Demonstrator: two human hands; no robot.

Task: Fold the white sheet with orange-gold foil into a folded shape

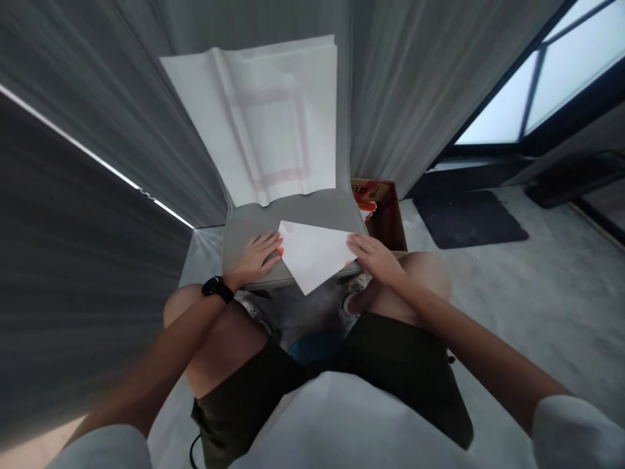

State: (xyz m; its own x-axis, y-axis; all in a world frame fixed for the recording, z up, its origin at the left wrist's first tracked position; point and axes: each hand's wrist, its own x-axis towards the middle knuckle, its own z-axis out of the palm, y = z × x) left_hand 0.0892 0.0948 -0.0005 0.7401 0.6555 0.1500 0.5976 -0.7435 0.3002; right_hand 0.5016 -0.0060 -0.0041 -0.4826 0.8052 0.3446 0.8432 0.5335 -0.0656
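Observation:
A white folded paper [317, 253] lies on the grey seat [303, 207], one corner pointing toward me past the seat's front edge. Bits of orange show near its left and right corners. At the left corner, my left hand [254, 258] rests with its fingers spread. My right hand [375, 255] lies over the right corner, fingers extended and touching the paper. Behind, a large white sheet [278, 117] with creases and a faint pink outline leans against the seat's backrest.
A red and brown cardboard box [395, 218] stands on the floor right of the seat, with red and white items inside. Grey curtains [405, 85] hang behind. A dark mat [469, 219] lies farther right. My knees flank the seat's front.

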